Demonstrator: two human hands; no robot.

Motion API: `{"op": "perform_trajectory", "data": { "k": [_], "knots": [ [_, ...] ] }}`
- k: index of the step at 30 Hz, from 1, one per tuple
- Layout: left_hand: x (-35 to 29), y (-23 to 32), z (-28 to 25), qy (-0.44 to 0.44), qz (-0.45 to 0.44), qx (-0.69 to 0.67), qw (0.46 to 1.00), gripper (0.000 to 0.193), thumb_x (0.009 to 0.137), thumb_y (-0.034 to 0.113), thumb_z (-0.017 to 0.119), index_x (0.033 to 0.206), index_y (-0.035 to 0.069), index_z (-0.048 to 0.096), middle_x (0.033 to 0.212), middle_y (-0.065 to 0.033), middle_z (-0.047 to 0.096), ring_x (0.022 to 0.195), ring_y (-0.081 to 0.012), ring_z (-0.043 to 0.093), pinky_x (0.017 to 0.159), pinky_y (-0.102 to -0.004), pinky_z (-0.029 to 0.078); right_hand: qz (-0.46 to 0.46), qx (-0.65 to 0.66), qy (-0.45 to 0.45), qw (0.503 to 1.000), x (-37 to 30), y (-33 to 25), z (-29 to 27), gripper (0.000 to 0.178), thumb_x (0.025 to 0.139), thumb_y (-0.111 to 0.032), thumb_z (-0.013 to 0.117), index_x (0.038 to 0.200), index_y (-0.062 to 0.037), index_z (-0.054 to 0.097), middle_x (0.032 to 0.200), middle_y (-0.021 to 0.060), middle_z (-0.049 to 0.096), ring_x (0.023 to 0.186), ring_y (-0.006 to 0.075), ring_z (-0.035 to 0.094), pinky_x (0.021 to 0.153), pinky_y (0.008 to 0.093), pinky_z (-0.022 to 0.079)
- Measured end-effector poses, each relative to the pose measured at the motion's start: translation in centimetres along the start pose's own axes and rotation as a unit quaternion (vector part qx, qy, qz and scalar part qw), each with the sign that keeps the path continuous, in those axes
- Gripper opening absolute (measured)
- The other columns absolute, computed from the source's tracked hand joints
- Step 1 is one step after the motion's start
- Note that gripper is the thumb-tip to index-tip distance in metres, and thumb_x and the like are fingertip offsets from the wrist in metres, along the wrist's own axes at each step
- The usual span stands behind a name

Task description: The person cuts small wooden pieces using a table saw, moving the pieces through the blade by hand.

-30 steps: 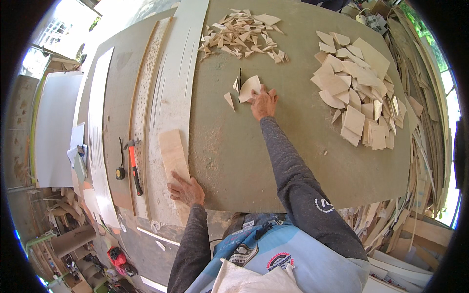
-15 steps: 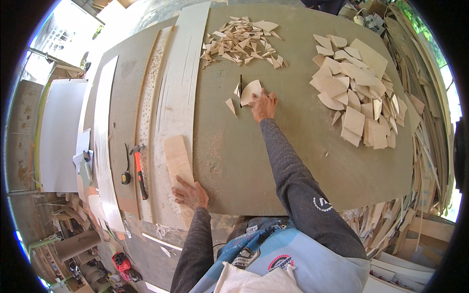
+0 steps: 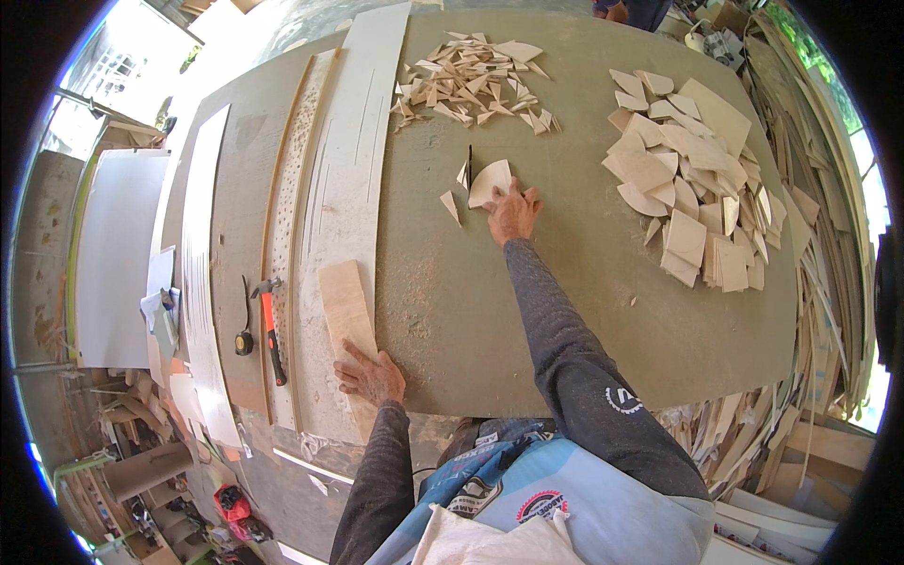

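Note:
A thin dark saw blade (image 3: pixel 470 165) stands up out of the tabletop. Just right of it, my right hand (image 3: pixel 513 216) presses its fingertips on the near right edge of a fan-shaped piece of plywood (image 3: pixel 489 183), which lies flat and close by the blade. Two narrow wood offcuts lie to the blade's left, one a pointed wedge (image 3: pixel 451 207). My left hand (image 3: pixel 373 374) rests with spread fingers on a pale wooden board (image 3: pixel 345 294) near the table's front edge.
Small pointed offcuts (image 3: pixel 476 83) form a heap at the far side. A larger pile of plywood pieces (image 3: pixel 692 169) covers the right. A long white panel (image 3: pixel 353 141), a hammer (image 3: pixel 272 325) and a tape measure (image 3: pixel 244 342) lie left. Another person (image 3: pixel 640 11) stands beyond the far edge.
The plywood piece and my right hand have shifted very slightly toward me beside the blade. My left hand stays on the board. More of the other person shows at the far edge.

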State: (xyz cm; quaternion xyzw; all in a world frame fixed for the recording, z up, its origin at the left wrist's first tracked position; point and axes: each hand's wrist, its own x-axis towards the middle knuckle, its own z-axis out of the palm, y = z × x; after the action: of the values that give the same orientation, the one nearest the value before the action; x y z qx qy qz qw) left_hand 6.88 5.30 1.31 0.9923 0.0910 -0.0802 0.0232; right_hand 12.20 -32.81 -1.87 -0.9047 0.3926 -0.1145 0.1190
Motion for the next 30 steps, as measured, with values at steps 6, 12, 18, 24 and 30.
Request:
{"op": "perform_trajectory", "data": {
  "k": [6, 12, 18, 24, 30],
  "knots": [
    [0.2, -0.5, 0.7, 0.014, 0.011, -0.004, 1.0, 0.09, 0.098, 0.037, 0.059, 0.164, 0.021, 0.0, 0.158, -0.0381, 0.011, 0.148, -0.0525, 0.015, 0.118, -0.068, 0.011, 0.013, 0.051, -0.016, 0.998, 0.2, -0.4, -0.9, 0.039, 0.083, -0.031, 0.076, 0.12, -0.0192, 0.077, 0.143, 0.0082, 0.053, 0.118, 0.0335, 0.041, 0.101, 0.049, 0.033],
    [0.2, -0.1, 0.4, 0.019, 0.016, 0.005, 1.0, 0.09, 0.097, 0.037, 0.059, 0.164, 0.021, 0.0, 0.158, -0.0384, 0.013, 0.147, -0.0537, 0.017, 0.118, -0.0678, 0.011, 0.011, 0.056, -0.044, 0.997, -0.1, 0.0, -1.2, 0.038, 0.084, -0.03, 0.075, 0.121, -0.0189, 0.076, 0.144, 0.0077, 0.053, 0.12, 0.0337, 0.041, 0.101, 0.0518, 0.035],
    [0.1, -0.2, 0.3, 0.013, 0.006, -0.002, 1.0, 0.087, 0.098, 0.038, 0.057, 0.164, 0.023, 0.002, 0.159, -0.0376, 0.014, 0.148, -0.0533, 0.017, 0.118, -0.0675, 0.01, 0.026, 0.042, -0.031, 0.998, -0.2, -0.8, -1.6, 0.037, 0.085, -0.029, 0.074, 0.12, -0.0178, 0.076, 0.144, 0.0086, 0.052, 0.121, 0.0335, 0.042, 0.101, 0.0544, 0.035],
    [-0.1, -0.2, 0.1, 0.016, 0.015, 0.004, 1.0, 0.089, 0.097, 0.035, 0.059, 0.164, 0.021, 0.002, 0.157, -0.0379, 0.014, 0.148, -0.0529, 0.016, 0.117, -0.0687, 0.011, 0.017, 0.035, 0.031, 0.999, -0.1, -0.7, -0.4, 0.028, 0.086, -0.034, 0.074, 0.11, -0.0196, 0.078, 0.134, 0.0079, 0.055, 0.116, 0.0321, 0.045, 0.097, 0.0523, 0.035],
    [-0.1, 0.5, -0.6, 0.008, 0.004, -0.008, 1.0, 0.088, 0.097, 0.035, 0.059, 0.164, 0.02, 0.004, 0.157, -0.0369, 0.015, 0.147, -0.0512, 0.018, 0.118, -0.0672, 0.012, 0.044, 0.045, 0.0, 0.998, 0.8, -0.5, 0.3, 0.034, 0.084, -0.028, 0.075, 0.117, -0.0207, 0.077, 0.142, 0.0083, 0.053, 0.12, 0.0329, 0.042, 0.103, 0.052, 0.032]
  ]
}}
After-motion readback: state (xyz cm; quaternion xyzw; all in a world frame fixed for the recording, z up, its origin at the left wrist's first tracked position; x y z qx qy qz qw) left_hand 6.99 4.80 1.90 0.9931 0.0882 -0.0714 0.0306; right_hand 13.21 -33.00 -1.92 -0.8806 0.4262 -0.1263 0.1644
